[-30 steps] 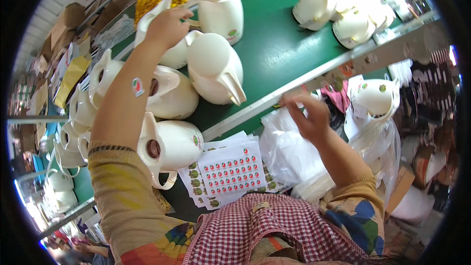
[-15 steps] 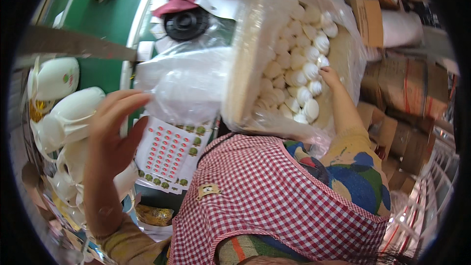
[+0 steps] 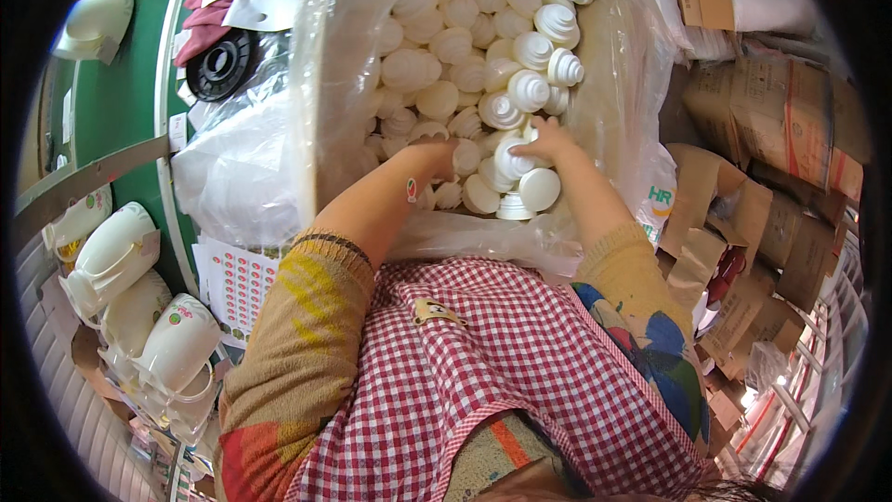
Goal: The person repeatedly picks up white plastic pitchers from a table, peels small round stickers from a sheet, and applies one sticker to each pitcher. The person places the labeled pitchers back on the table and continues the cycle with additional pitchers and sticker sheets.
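Observation:
White round stepped plastic lids [image 3: 457,44] fill a deep box lined with clear plastic. My left hand [image 3: 435,156] is down among the lids in the near part of the box. Its fingers are mostly hidden, and a lid [image 3: 465,159] lies right beside them. A small red and green sticker [image 3: 411,190] is on my left forearm. My right hand [image 3: 555,141] has its thumb and fingers around a stepped white lid [image 3: 511,160] at the near right of the pile. Close to it, another lid [image 3: 539,189] shows its flat face.
Left of the box lie a crumpled clear plastic bag [image 3: 232,172], a black round part [image 3: 220,65] and a sheet of red stickers [image 3: 237,286]. White jugs [image 3: 116,251] stand along the far left beside a green conveyor belt [image 3: 125,112]. Cardboard boxes [image 3: 790,116] are stacked at the right.
My left hand has gone from above the sticker sheet into the box. My right hand remains among the lids. The view has shifted, so the box appears larger and more central.

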`<move>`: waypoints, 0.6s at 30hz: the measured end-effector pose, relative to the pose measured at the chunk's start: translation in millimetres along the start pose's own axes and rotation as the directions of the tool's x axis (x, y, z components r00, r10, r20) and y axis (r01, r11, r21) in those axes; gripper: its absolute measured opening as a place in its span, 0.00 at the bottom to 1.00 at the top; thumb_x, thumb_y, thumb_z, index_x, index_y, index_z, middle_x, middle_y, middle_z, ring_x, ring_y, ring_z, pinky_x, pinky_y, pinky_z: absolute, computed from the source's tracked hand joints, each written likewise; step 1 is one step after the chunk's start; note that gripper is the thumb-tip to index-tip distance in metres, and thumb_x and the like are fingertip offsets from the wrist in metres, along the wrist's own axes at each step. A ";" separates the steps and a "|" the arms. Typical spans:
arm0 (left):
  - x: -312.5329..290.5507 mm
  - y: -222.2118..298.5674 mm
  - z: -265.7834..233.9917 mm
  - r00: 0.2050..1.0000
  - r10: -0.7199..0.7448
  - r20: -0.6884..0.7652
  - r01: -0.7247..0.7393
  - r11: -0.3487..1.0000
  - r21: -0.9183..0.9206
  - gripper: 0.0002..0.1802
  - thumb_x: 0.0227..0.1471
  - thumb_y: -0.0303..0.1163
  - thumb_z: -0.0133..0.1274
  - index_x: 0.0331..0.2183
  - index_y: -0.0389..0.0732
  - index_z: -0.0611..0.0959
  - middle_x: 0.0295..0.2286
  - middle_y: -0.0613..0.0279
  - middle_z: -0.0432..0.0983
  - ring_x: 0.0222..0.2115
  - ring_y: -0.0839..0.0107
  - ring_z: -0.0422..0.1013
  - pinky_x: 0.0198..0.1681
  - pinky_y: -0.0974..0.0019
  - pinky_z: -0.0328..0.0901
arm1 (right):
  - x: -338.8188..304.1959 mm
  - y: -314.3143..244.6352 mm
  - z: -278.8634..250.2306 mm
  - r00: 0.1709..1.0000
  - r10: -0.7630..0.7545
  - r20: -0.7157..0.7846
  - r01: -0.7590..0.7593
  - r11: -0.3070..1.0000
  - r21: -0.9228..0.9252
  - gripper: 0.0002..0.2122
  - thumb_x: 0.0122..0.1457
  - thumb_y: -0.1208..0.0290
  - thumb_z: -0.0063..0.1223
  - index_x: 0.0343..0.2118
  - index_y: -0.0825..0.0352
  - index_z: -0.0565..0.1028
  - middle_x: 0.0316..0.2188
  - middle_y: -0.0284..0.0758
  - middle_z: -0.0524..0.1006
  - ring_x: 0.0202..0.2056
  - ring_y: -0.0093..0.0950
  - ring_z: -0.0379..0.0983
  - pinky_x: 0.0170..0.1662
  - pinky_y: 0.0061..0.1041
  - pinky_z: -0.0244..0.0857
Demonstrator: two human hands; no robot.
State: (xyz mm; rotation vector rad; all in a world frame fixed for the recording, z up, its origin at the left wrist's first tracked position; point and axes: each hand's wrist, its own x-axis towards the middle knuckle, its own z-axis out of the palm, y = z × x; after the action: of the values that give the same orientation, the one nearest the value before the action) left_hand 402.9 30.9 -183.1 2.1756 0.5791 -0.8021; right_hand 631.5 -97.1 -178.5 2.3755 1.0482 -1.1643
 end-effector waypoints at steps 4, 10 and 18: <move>25.7 -11.6 37.3 0.992 0.053 0.110 -0.060 0.996 0.060 0.36 0.30 0.36 0.62 0.47 0.45 0.72 0.48 0.52 0.65 0.44 0.53 0.66 0.46 0.55 0.64 | 0.0 4.8 10.9 0.971 -0.074 0.226 0.107 0.985 -0.138 0.50 0.29 0.38 0.61 0.58 0.59 0.57 0.57 0.46 0.57 0.55 0.43 0.59 0.55 0.37 0.54; 35.7 -18.7 6.8 0.954 0.053 0.295 0.122 0.829 -0.546 0.37 0.31 0.35 0.61 0.49 0.48 0.71 0.47 0.53 0.65 0.42 0.53 0.68 0.39 0.49 0.66 | 40.7 22.0 17.6 0.699 -0.178 0.692 0.077 0.982 0.175 0.47 0.36 0.35 0.56 0.56 0.64 0.60 0.56 0.44 0.60 0.54 0.39 0.60 0.55 0.33 0.54; 16.6 28.1 20.4 0.790 0.173 0.589 0.420 0.546 -0.725 0.52 0.34 0.35 0.61 0.58 0.51 0.51 0.52 0.49 0.59 0.46 0.53 0.65 0.37 0.46 0.68 | 34.6 -15.5 23.1 0.492 -0.106 0.864 -0.274 0.923 0.270 0.34 0.41 0.38 0.52 0.46 0.60 0.71 0.41 0.39 0.75 0.40 0.37 0.72 0.42 0.41 0.65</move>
State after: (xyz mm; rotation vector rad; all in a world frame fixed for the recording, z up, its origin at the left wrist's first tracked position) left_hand 424.3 0.2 -192.0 0.8903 0.6119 -0.9735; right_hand 621.5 -82.1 -219.0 1.5304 0.3271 -2.3203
